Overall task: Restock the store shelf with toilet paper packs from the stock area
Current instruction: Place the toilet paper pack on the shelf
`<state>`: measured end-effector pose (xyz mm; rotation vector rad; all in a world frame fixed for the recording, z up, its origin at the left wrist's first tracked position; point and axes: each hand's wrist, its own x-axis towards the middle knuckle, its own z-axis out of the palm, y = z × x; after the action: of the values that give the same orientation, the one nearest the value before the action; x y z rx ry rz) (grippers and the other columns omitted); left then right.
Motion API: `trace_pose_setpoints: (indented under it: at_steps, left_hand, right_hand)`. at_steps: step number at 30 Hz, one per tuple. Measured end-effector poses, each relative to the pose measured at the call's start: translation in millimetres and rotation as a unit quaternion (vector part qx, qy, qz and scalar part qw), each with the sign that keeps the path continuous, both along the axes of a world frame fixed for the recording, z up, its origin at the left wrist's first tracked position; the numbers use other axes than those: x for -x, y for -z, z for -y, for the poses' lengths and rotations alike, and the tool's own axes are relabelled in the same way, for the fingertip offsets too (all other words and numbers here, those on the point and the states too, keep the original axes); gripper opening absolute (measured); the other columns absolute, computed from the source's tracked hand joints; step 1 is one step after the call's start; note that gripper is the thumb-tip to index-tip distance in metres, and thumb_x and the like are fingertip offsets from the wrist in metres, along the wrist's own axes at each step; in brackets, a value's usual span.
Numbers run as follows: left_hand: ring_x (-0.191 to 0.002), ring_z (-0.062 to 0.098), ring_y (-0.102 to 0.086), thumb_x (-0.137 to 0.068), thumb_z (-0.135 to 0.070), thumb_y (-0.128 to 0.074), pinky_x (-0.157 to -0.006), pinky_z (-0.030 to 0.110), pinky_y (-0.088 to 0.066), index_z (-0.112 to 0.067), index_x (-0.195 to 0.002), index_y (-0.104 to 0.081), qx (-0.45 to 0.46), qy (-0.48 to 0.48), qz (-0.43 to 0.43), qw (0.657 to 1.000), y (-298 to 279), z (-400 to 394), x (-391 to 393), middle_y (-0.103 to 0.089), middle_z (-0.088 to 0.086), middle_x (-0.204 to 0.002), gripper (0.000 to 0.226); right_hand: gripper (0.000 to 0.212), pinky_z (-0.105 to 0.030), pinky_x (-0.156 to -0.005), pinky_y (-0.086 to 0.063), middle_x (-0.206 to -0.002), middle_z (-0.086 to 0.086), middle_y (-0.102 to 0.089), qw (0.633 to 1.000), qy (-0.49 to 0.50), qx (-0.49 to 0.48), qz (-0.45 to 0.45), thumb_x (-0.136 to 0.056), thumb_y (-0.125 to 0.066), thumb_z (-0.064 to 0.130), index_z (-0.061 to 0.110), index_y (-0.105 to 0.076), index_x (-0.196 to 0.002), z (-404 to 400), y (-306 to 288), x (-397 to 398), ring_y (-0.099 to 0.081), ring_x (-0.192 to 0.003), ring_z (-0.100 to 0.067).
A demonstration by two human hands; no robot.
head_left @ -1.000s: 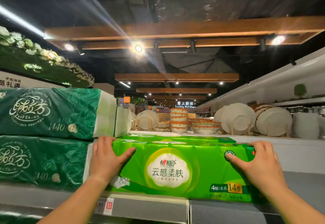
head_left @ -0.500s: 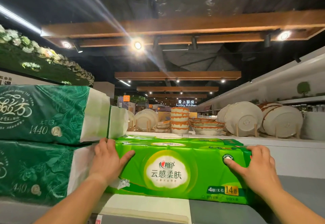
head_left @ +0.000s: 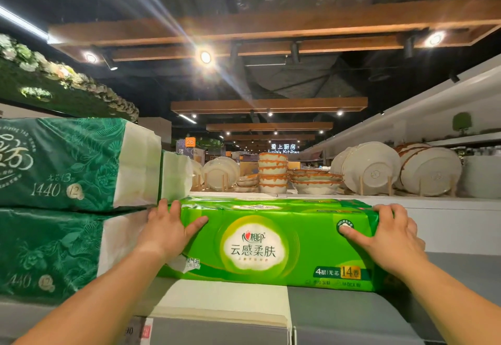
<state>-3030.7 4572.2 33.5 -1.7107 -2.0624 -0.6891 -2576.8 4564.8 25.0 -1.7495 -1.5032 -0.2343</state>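
One bright green toilet paper pack [head_left: 271, 241] sits on the grey shelf [head_left: 352, 309], gripped at its ends by the left hand [head_left: 165, 232] and right hand [head_left: 390, 239]. Two dark green packs [head_left: 62, 165] are stacked just beside it.

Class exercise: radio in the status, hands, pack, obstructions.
Left hand and right hand grip bright green plastic-wrapped toilet paper pack by its ends. Pack on grey shelf. Dark green stacked packs alongside, left.
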Motion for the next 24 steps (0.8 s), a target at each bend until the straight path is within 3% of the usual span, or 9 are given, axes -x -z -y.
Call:
trace_pose_setpoints:
  at_steps: [2,4,6,9,14,17,20,24]
  left_hand:
    - [-0.151,0.038,-0.014,-0.081,-0.087,0.008,-0.114,0.051,-0.029,-0.02,-0.156,-0.028,-0.017,-0.038,-0.078,0.996,-2.5,10.9,-10.8,-0.016,0.008,-0.167,0.107]
    - [-0.153,0.038,-0.005,-0.083,-0.084,0.0,-0.118,0.052,-0.027,-0.025,-0.161,-0.014,-0.011,-0.025,-0.063,0.998,-0.3,14.2,-16.5,-0.003,0.003,-0.17,0.099]
    - [-0.154,0.036,0.003,-0.076,-0.092,-0.007,-0.121,0.057,-0.019,-0.026,-0.162,-0.002,0.035,0.008,-0.008,0.999,4.5,12.6,-22.2,0.002,0.003,-0.17,0.107]
    - [-0.154,0.035,0.006,-0.066,-0.102,-0.017,-0.119,0.061,-0.017,-0.024,-0.161,0.0,0.043,-0.006,0.004,0.999,7.7,7.2,-26.7,0.001,0.004,-0.169,0.124]
    - [-0.154,0.033,0.011,-0.061,-0.102,-0.019,-0.123,0.057,-0.014,-0.024,-0.161,-0.001,0.045,-0.016,0.029,0.998,4.1,11.5,-31.4,0.003,0.003,-0.169,0.128]
    - [-0.152,0.039,0.021,-0.059,-0.101,-0.014,-0.125,0.056,-0.009,-0.022,-0.161,0.009,0.069,-0.035,0.034,0.996,-1.1,16.5,-40.1,0.013,0.008,-0.169,0.131]
    - [-0.151,0.042,0.019,-0.075,-0.094,-0.027,-0.123,0.058,-0.015,-0.025,-0.158,0.02,0.065,-0.056,0.044,0.995,-4.0,30.9,-56.3,0.018,0.009,-0.168,0.118]
    - [-0.152,0.039,0.018,-0.086,-0.083,-0.038,-0.124,0.058,-0.011,-0.031,-0.158,0.02,0.064,-0.012,0.016,0.998,-12.3,57.4,-79.3,0.019,0.005,-0.168,0.106]
  right_hand:
    - [0.115,-0.058,-0.105,-0.039,-0.15,-0.005,-0.022,1.0,-0.003,0.002,-0.001,-0.059,-0.042,0.099,0.023,-0.03,-0.145,-1.9,-1.2,-1.1,-0.028,-0.138,-0.036]
    - [0.118,-0.059,-0.108,-0.036,-0.153,-0.006,-0.02,1.0,-0.013,0.0,-0.016,-0.058,-0.044,0.097,0.022,-0.029,-0.147,-4.0,-1.0,-1.5,-0.025,-0.139,-0.039]
    - [0.12,-0.059,-0.11,-0.034,-0.154,-0.006,-0.019,0.999,-0.021,-0.002,-0.026,-0.057,-0.045,0.097,0.021,-0.029,-0.149,-5.6,-0.4,-1.6,-0.024,-0.139,-0.04]
    - [0.121,-0.06,-0.11,-0.035,-0.155,-0.006,-0.018,0.999,-0.025,-0.007,-0.031,-0.058,-0.044,0.097,0.021,-0.028,-0.15,-6.4,0.9,-1.0,-0.022,-0.14,-0.04]
    - [0.122,-0.06,-0.109,-0.036,-0.159,-0.006,-0.013,0.999,-0.005,0.024,-0.027,-0.056,-0.038,0.101,0.024,-0.028,-0.15,1.4,1.4,2.7,-0.022,-0.142,-0.04]
    - [0.121,-0.065,-0.108,-0.031,-0.163,-0.004,-0.007,0.998,0.032,0.05,0.001,-0.057,-0.028,0.105,0.031,-0.022,-0.152,9.6,-3.8,7.0,-0.016,-0.146,-0.039]
    - [0.11,-0.069,-0.11,-0.022,-0.166,-0.003,0.002,0.995,0.06,0.072,0.046,-0.07,-0.025,0.099,0.033,-0.01,-0.157,23.4,-7.2,18.1,0.0,-0.15,-0.04]
    - [0.089,-0.066,-0.115,-0.017,-0.168,-0.005,0.001,0.99,0.044,0.058,0.118,-0.087,-0.029,0.083,0.033,-0.011,-0.158,51.1,-9.7,45.4,0.001,-0.151,-0.041]
